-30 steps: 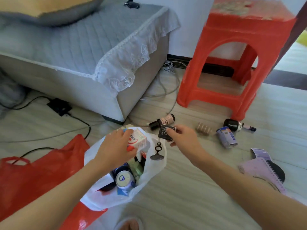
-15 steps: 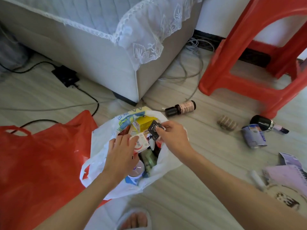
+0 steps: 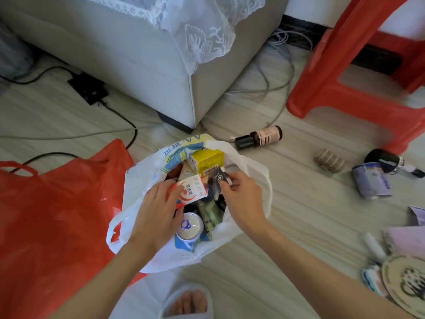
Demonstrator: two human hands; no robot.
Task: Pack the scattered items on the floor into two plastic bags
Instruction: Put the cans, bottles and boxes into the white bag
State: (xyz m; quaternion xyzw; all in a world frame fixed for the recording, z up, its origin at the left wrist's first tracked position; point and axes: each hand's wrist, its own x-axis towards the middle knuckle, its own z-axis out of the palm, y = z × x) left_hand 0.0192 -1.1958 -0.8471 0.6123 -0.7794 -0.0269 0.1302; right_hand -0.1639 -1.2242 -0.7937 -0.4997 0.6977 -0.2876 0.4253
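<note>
A white plastic bag (image 3: 250, 171) lies open on the floor, holding a yellow box (image 3: 208, 158), a can (image 3: 189, 226) and other items. My left hand (image 3: 156, 210) is inside its mouth, gripping a white and red box (image 3: 190, 192). My right hand (image 3: 241, 199) holds a small black tag (image 3: 217, 178) over the bag's opening. A red plastic bag (image 3: 53, 215) lies flat to the left. A brown bottle (image 3: 259, 137) lies on the floor beyond the white bag.
A grey sofa corner (image 3: 149, 61) and black cables (image 3: 119, 116) are behind the bags. A red stool (image 3: 345, 88) stands at the right. Scattered at right: a ridged roll (image 3: 328, 161), a blue-grey pack (image 3: 371, 184), a black bottle (image 3: 381, 160), purple paper (image 3: 407, 238), a round patterned disc (image 3: 407, 282).
Both hands have sunk from above the white bag into its mouth, carrying the box and the tag. The camera has tilted down and closer.
</note>
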